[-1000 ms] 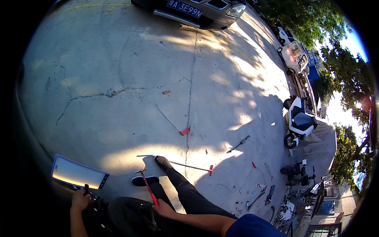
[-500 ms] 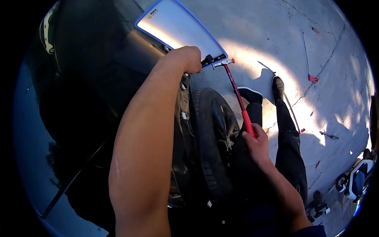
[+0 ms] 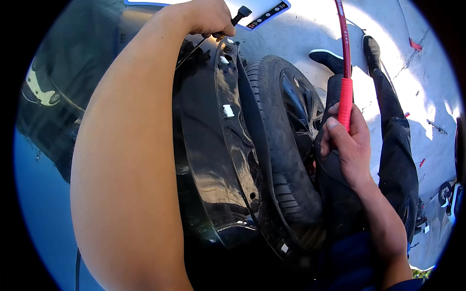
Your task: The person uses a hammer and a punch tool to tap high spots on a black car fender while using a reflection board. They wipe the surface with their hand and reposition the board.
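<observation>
My left hand (image 3: 211, 18) is closed around a dark tool with a black blocky end (image 3: 242, 13) sticking out past the fingers. From the hand's other side a thin rod (image 3: 190, 54) runs down against a glossy black car body panel (image 3: 206, 150). My right hand (image 3: 350, 143) grips a hammer by its red handle (image 3: 345, 99), the shaft pointing up. The hammer's head lies beyond the upper edge of the view. White clips (image 3: 228, 111) sit along the panel's edge.
A car wheel with a black tyre (image 3: 274, 126) stands right of the panel, near my dark-trousered legs (image 3: 395, 145). A blue-rimmed white board (image 3: 259, 7) shows at the top. Tools lie on the concrete, including one with a red handle (image 3: 415, 45). A parked scooter (image 3: 451, 201) is partly seen at right.
The hammer's head, close to the tool's black end before, has swung up and out of view. The picture has shifted, so panel and wheel appear larger. Both hands keep their holds.
</observation>
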Demonstrator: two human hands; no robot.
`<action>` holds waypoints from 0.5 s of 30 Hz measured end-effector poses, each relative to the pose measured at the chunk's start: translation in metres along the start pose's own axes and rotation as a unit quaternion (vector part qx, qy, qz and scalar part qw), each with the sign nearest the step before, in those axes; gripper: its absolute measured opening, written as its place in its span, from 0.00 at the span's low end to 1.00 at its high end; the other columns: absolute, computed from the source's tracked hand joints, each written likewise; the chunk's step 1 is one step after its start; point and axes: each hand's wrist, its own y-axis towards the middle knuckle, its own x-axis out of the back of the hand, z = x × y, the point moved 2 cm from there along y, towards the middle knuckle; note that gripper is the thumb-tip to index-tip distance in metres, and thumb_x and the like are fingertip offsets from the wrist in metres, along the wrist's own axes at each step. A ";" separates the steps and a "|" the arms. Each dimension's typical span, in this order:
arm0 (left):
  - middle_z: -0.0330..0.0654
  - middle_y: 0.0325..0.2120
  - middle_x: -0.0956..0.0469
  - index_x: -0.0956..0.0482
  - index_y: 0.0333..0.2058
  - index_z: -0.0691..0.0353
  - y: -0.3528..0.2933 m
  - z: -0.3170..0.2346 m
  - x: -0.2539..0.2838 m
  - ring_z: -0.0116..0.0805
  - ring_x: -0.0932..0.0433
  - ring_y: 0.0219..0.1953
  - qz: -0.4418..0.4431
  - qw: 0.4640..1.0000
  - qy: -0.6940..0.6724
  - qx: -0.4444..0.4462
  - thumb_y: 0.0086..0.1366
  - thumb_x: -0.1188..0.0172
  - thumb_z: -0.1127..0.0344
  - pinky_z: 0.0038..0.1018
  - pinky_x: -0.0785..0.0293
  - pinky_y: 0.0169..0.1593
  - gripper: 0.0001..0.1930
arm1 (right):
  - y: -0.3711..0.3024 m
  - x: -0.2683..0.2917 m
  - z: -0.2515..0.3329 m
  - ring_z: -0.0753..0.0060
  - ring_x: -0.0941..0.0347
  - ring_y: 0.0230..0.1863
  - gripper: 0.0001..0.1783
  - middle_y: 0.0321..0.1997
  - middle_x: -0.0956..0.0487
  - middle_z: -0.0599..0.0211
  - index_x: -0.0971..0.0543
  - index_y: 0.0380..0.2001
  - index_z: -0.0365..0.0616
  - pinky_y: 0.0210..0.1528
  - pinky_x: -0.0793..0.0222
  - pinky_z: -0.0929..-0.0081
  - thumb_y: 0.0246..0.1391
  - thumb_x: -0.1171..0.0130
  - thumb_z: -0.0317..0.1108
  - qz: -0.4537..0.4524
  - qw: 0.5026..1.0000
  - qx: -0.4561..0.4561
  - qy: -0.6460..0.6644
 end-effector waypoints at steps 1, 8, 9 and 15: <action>0.42 0.22 0.21 0.13 0.34 0.69 0.001 -0.001 -0.001 0.32 0.25 0.25 -0.006 1.000 -0.011 -0.002 0.59 0.32 0.58 0.31 0.29 0.34 0.16 | 0.001 0.000 -0.002 0.86 0.30 0.24 0.13 0.30 0.27 0.71 0.30 0.50 0.40 0.28 0.33 0.86 0.65 0.43 0.30 0.018 0.999 -0.028 0.003; 0.38 0.20 0.21 0.13 0.29 0.63 -0.005 -0.012 0.011 0.24 0.30 0.23 0.033 0.999 -0.015 0.018 0.60 0.31 0.56 0.25 0.35 0.30 0.14 | 0.012 0.006 0.010 0.86 0.35 0.23 0.11 0.28 0.29 0.72 0.31 0.45 0.40 0.24 0.38 0.82 0.64 0.42 0.30 0.001 0.996 0.010 -0.092; 0.37 0.20 0.21 0.13 0.29 0.63 -0.006 -0.012 0.012 0.24 0.30 0.23 0.028 0.999 -0.013 0.028 0.60 0.31 0.56 0.25 0.36 0.29 0.14 | 0.011 0.002 0.013 0.86 0.35 0.24 0.11 0.28 0.29 0.73 0.31 0.45 0.40 0.25 0.38 0.83 0.64 0.42 0.30 -0.013 0.999 0.006 -0.048; 0.36 0.19 0.22 0.14 0.27 0.62 -0.011 -0.016 0.016 0.22 0.33 0.21 0.058 0.997 -0.024 0.053 0.59 0.32 0.59 0.25 0.41 0.24 0.11 | 0.006 0.007 0.000 0.88 0.38 0.30 0.09 0.30 0.31 0.75 0.28 0.44 0.40 0.34 0.38 0.84 0.64 0.43 0.29 -0.001 0.985 0.016 -0.172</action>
